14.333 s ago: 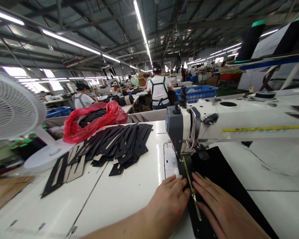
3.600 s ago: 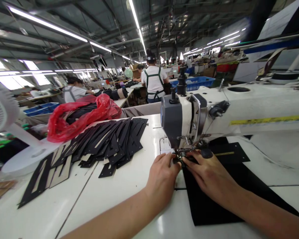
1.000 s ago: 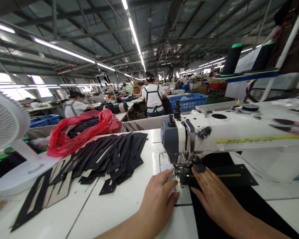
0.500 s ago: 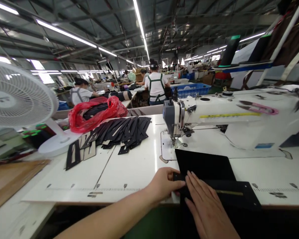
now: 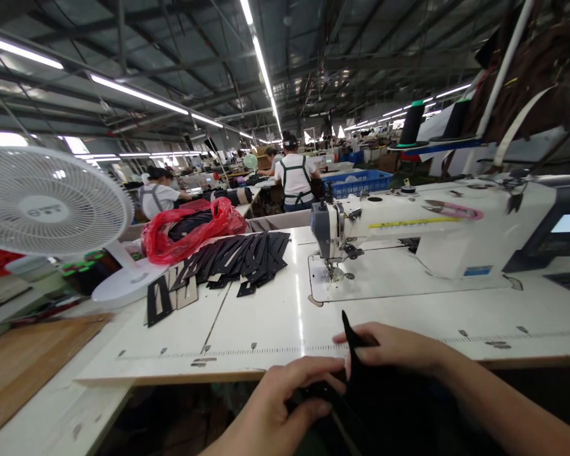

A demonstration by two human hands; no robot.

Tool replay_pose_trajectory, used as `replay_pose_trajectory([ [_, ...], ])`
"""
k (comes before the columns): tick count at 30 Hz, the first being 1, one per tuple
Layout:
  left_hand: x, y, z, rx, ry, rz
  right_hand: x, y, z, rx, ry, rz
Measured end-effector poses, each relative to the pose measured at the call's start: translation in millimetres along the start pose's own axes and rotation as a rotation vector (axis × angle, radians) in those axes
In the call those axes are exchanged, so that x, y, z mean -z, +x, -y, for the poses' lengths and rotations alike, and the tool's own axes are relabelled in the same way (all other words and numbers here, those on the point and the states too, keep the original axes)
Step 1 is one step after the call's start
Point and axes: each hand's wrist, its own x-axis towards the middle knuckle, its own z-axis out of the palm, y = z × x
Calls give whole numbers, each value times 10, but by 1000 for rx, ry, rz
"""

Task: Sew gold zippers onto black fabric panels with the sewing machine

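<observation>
- Gathered up from lying flat across the near edge of the desk point(image 5: 275, 326), your black fabric point(image 5: 389, 408) now bunches between both hands there.
- Your left hand point(image 5: 281, 394) curls its fingers around the fabric's left part.
- Your right hand point(image 5: 393, 345) pinches its raised edge, thumb and fingers closed.
- Farther right stands the sewing machine point(image 5: 439, 244).

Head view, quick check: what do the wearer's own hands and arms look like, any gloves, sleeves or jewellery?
The left hand and right hand are both bare, with no gloves and no ring on the fingers that show. The right forearm has no sleeve, watch or bracelet in view. Most of the left forearm is outside the picture.
</observation>
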Motion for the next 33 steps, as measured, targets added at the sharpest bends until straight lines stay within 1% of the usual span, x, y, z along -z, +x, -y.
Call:
replay_pose_trajectory([
  [1,87,-32,-79,-72,65,-16,5,-1,114,-5,108,93],
  [2,187,-54,-174,-158,153,-47,48,-12,239,-21,205,153],
  [3,296,-68,-283,-252,262,-93,131,-31,373,-37,249,144],
  [5,503,-80,-526,-457,523,-168,378,-84,656,-35,175,-73],
  [6,584,-85,-636,-541,641,-197,510,-115,788,30,49,-250],
  [7,641,-91,-721,-614,744,-211,621,-144,898,172,-101,-405],
  [8,670,-98,-766,-667,829,-215,696,-169,972,315,-241,-525],
  [9,671,-106,-760,-707,892,-219,725,-184,999,444,-362,-603],
  [10,651,-113,-701,-732,934,-214,704,-188,968,556,-470,-644],
  [11,615,-119,-590,-739,955,-206,639,-177,879,619,-558,-642],
  [12,570,-126,-440,-718,965,-183,538,-156,735,643,-621,-639],
  [13,522,-137,-267,-658,961,-124,415,-130,549,646,-698,-612],
  [14,478,-154,-89,-605,927,-84,284,-106,338,616,-760,-579],
  [15,440,-176,75,-530,890,-17,159,-93,121,591,-810,-553],
  [16,412,-201,212,-454,849,59,52,-93,-80,588,-865,-477],
  [17,397,-221,316,-389,804,116,-28,-105,-247,575,-905,-436],
  [18,394,-228,384,-328,761,150,-79,-123,-366,553,-935,-404],
  [19,402,-214,423,-281,722,154,-102,-136,-430,547,-947,-379],
  [20,419,-174,444,-250,689,130,-104,-134,-440,526,-945,-378],
  [22,458,-11,476,-218,662,51,-94,-60,-340,458,-910,-413],
  [23,471,99,506,-220,678,25,-106,13,-264,384,-890,-450],
  [25,474,332,614,-203,811,23,-198,194,-156,245,-866,-500],
  [26,465,431,689,-166,893,29,-276,279,-149,199,-896,-525],
  [27,451,509,770,-118,958,22,-365,344,-179,163,-948,-520],
  [29,421,590,921,-29,1031,0,-539,399,-319,112,-1016,-495],
  [31,403,589,1018,25,1069,-32,-656,363,-484,81,-1067,-476],
  [33,400,555,1051,53,1106,-55,-698,293,-587,80,-1103,-486],
])
